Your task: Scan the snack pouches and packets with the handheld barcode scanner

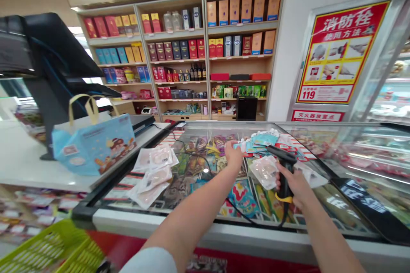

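My right hand [296, 185] is wrapped round the grip of a black barcode scanner [283, 166] with a yellow band at its base. The scanner's head points left, over the pile of small blue, white and red packets [264, 138] on the glass freezer lid. At the pile's left edge, my left hand [233, 153] has its fingers closed on a blue-and-white packet [238, 146]; the fingertips are partly hidden. Clear flat packs [265, 172] lie just left of the scanner. More clear packs [155, 175] are spread on the lid's left side.
A blue paper bag [96, 143] stands on the counter at left, beside a black register screen [60, 47]. The scanner's cable [243, 215] trails over the glass. A green basket [54, 247] is at lower left. Shelves of boxes [176, 51] line the back wall.
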The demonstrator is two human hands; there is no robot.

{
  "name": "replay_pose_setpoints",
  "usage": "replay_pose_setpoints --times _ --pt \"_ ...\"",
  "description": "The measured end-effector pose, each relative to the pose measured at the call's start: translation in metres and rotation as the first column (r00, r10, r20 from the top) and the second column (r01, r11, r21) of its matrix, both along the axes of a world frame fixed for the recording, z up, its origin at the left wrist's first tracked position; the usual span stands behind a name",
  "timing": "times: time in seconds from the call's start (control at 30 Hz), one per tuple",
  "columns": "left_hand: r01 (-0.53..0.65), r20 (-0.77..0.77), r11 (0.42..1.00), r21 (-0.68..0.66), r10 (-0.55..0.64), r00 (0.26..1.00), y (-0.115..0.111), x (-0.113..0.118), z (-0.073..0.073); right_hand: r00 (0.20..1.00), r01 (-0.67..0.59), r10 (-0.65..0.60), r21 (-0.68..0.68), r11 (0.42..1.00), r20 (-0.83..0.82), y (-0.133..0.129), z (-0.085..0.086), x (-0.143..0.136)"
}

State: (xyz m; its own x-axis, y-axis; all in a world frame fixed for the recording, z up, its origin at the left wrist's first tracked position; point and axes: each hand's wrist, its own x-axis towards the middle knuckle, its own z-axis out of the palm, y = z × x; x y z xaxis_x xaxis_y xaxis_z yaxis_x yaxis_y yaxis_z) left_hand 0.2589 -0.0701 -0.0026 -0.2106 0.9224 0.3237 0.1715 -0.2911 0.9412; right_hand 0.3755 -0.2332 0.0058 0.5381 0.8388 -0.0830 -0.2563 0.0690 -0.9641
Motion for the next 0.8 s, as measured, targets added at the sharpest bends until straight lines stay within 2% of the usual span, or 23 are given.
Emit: replay_pose_setpoints --times 0.17,0.3,0.37,0.5,0.6,0.7,0.8 --pt "-0.139 -0.053 0.99 -0.04 0.137 0.989 0.042 -0.088 0.015 0.99 -0.143 0.143 0.011 0.99 0.013 0.028 0.008 -0.039" --pt "-0.252 -0.244 0.968 -0.018 0.24 0.94 0.059 -0.171 0.023 0.964 -0.261 0.261 0.005 0.965 0.049 0.055 0.015 -0.081" --pt "-0.307 -0.383 0.952 -0.01 0.28 0.88 0.06 -0.212 0.027 0.944 -0.324 0.324 0.0 0.946 0.068 0.068 0.021 -0.103" --pt "-0.476 -0.633 0.878 -0.049 0.341 0.695 0.055 -0.283 0.032 0.913 -0.398 0.401 -0.044 0.916 0.079 0.087 0.034 -0.143" --pt "-0.562 -0.748 0.819 -0.115 0.301 0.591 0.054 -0.318 0.031 0.896 -0.436 0.439 -0.058 0.898 0.068 0.098 0.038 -0.166" --pt "-0.565 -0.788 0.799 -0.207 0.205 0.58 0.056 -0.334 0.026 0.878 -0.471 0.475 -0.072 0.879 0.06 0.107 0.038 -0.179" --pt "-0.585 -0.791 0.78 -0.224 0.205 0.576 0.059 -0.338 0.021 0.876 -0.472 0.478 -0.09 0.877 0.067 0.116 0.035 -0.185"
